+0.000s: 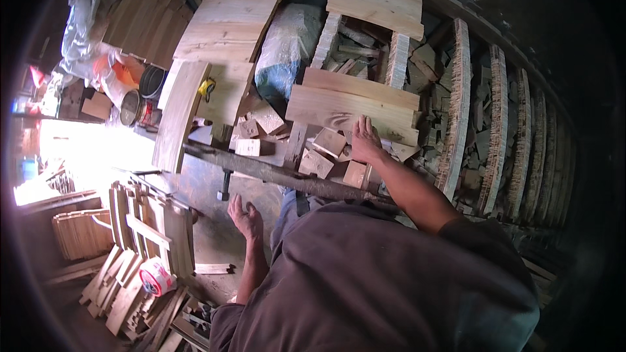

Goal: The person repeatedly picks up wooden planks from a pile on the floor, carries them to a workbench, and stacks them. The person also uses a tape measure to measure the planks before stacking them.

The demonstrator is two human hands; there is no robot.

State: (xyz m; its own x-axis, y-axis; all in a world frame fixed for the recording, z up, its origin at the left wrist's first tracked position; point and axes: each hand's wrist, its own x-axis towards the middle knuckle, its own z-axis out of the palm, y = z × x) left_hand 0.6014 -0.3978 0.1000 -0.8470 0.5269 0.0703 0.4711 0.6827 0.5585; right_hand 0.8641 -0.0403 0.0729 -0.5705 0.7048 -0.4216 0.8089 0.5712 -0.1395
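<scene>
I'm watching right hand (366,141), 2 o'clock, resting open fingers on pale board (325,108) | left hand (247,217), 8 o'clock, hanging half-open, empty

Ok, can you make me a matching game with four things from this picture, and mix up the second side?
Things:
1. Right hand
2. Left hand
3. Tape measure
4. Tub

Clues:
A. pink and white, among wood strips
B. at the near edge of a board
C. yellow and black, lying on wide planks
D. empty, fingers loosely bent

Right pairs: 1-B, 2-D, 3-C, 4-A
</scene>
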